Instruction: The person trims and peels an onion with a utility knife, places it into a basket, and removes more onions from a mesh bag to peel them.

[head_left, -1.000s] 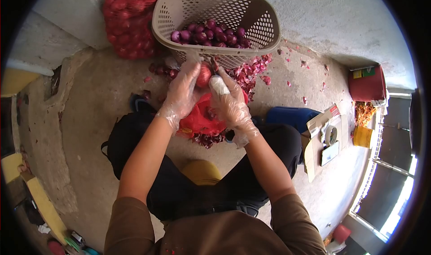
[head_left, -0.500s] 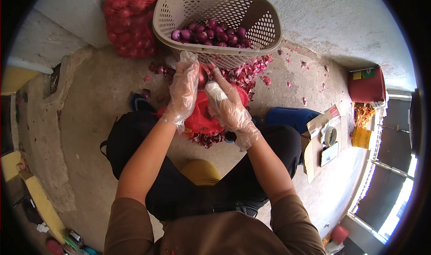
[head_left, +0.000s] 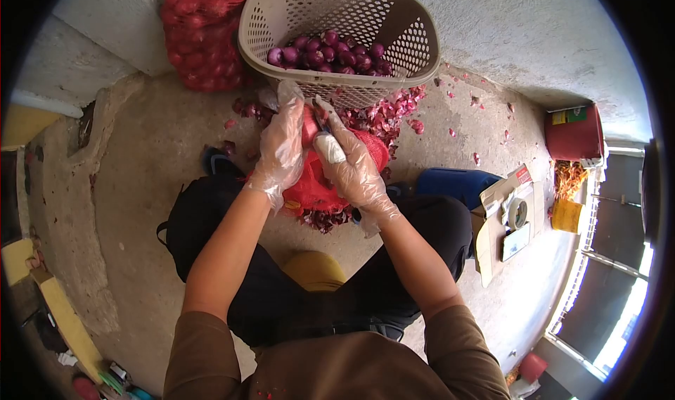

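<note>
Both my hands wear clear plastic gloves. My left hand is closed around a red onion, whose lower part my fingers partly hide. Against the onion's right side, my right hand grips a small knife with a white-wrapped handle; its dark blade shows only in part. Beneath the hands lies a red mesh bag, with onion skins around it. Beyond them stands a beige perforated basket with several purple onions inside.
A full red mesh sack of onions leans at the wall, left of the basket. Loose onion skins litter the floor. To my right are a blue container, a cardboard piece with a tape roll, and a red bin.
My left hand has shifted slightly left with the onion. The right hand has come a little left too, and the knife's dark blade now shows beside the onion.
</note>
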Demonstrator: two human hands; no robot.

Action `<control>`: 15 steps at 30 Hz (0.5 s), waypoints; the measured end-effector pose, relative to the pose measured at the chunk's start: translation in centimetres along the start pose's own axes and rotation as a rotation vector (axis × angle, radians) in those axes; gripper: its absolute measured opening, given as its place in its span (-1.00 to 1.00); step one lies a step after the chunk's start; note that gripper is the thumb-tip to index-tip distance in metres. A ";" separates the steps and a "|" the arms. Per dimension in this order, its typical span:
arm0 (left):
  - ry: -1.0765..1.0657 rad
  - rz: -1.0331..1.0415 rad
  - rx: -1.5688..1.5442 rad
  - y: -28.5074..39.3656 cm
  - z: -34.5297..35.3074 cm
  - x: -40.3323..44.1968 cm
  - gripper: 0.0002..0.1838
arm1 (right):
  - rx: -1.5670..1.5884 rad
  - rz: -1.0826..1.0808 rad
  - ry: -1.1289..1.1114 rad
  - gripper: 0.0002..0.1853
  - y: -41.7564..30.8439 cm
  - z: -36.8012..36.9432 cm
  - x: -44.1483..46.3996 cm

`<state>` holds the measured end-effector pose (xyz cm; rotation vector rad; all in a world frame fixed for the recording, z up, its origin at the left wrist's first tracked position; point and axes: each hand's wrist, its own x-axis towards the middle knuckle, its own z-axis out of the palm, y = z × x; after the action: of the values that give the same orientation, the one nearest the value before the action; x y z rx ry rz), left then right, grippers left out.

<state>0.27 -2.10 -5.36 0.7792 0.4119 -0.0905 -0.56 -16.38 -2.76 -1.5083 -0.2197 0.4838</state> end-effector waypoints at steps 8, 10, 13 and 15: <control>-0.213 -0.327 -0.063 3.7 0.0 0.1 -0.65 | -0.068 -0.002 0.034 -0.44 0.0 -0.1 0.0; -0.263 -0.424 -0.128 4.0 -0.1 0.1 -0.66 | -0.117 -0.002 0.055 -0.44 -0.2 -0.1 -0.1; -0.154 -0.388 -0.022 4.1 0.9 -0.6 -0.70 | -0.071 0.031 0.111 -0.44 0.2 0.2 -0.2; -0.289 -0.179 0.074 2.7 0.4 0.3 -0.70 | -0.009 0.074 0.154 -0.44 0.0 0.0 -0.2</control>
<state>1.30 -0.46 -3.40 0.7872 0.2032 -0.3835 -0.71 -16.41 -2.74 -1.5590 -0.0463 0.4238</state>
